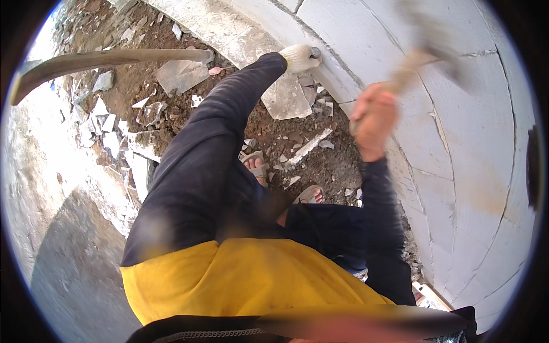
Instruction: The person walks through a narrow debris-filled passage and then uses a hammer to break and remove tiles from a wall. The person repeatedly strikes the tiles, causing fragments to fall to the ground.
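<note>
My left hand, in a whitish knitted glove, reaches forward to the foot of the white block wall. Its fingers are closed round what looks like a chisel, of which only the dark metal end shows. In my bare right hand is a hammer, gripped by its wooden handle. The hammer is raised beside the wall, to the right of the chisel, and its head is smeared by motion.
A long curved wooden handle lies at the left, its end by a flat grey plate. Broken tile pieces and soil surround my sandalled feet. Pale slabs lie along the wall's foot. Smooth grey floor spreads lower left.
</note>
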Motion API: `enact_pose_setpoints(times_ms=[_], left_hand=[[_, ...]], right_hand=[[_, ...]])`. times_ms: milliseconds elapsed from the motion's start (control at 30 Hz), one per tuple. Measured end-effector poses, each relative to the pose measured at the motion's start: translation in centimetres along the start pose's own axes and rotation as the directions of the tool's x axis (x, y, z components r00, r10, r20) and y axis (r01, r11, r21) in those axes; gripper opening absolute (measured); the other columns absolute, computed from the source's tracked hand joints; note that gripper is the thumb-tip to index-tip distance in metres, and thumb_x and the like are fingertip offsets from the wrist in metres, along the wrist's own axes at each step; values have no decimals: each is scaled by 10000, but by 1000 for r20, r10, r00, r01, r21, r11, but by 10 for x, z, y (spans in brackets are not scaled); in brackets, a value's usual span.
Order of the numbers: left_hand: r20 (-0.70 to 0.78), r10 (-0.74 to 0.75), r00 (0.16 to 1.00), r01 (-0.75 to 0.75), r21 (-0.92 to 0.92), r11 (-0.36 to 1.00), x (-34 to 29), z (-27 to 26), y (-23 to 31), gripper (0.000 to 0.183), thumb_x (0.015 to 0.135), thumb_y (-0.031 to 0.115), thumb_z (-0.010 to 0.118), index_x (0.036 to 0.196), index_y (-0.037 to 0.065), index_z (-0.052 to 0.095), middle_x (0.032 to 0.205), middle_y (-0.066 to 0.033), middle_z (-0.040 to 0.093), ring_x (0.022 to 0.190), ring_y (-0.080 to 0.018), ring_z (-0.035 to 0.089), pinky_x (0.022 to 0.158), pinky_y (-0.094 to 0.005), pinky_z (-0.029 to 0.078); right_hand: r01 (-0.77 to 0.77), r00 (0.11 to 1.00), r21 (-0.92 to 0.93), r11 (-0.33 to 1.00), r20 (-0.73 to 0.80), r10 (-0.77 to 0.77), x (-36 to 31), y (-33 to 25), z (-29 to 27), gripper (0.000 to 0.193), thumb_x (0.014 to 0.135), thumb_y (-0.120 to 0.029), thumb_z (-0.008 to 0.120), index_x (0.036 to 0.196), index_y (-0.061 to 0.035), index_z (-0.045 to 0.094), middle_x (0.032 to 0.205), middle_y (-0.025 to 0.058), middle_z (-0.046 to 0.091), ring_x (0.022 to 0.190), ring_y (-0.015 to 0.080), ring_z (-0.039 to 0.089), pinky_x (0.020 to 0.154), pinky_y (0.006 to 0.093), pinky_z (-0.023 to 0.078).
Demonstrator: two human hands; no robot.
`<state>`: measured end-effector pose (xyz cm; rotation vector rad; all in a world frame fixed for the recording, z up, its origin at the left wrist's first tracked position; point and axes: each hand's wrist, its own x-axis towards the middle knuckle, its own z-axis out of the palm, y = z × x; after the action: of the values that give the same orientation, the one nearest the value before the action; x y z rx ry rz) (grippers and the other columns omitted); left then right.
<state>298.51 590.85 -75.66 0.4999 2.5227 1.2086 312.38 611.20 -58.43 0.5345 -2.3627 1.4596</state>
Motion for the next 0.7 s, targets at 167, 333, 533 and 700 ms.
enact_pose_setpoints(times_ms=[167, 333, 533, 700], left_hand=[[-138, 147, 979, -147, 7, 989, 7, 7, -16, 376, 917, 362, 633, 1140, 77, 735, 939, -244, 746, 918, -417, 734, 832, -476, 561], [0, -5, 1000, 5, 62, 998, 17, 9, -18, 488, 968, 400, 597, 1253, 21, 711, 1051, -261, 750, 1007, -399, 737, 905, -465, 558], [30, -61, 998, 60, 52, 997, 17, 6, -12, 491, 972, 397, 590, 1246, 8, 712, 1021, -243, 754, 965, -384, 743, 872, -460, 568], [13, 15, 1000, -15, 44, 999, 20, 8, -20, 477, 976, 364, 582, 1324, 48, 668, 1088, -229, 753, 1016, -385, 733, 903, -462, 562]], right_hand=[[-809, 534, -84, 581, 308, 788, -32, 35, 12, 541, 1105, -553, 444, 906, -62, 554, 606, -27, 465, 466, 88, 424, 437, 282, 389], [-614, 759, 18, 789, 286, 585, -2, -35, -23, 576, 1113, -619, 369, 897, -112, 536, 614, -67, 458, 456, 50, 447, 397, 242, 395], [141, 989, 551, 822, -40, -143, 67, -93, -54, 847, 919, -923, 303, 971, -121, 571, 687, 42, 511, 555, 174, 514, 525, 364, 512], [-163, 977, -133, 978, 117, 179, 7, -12, 14, 618, 1046, -685, 375, 941, -107, 565, 647, 5, 498, 484, 123, 469, 443, 306, 445]])
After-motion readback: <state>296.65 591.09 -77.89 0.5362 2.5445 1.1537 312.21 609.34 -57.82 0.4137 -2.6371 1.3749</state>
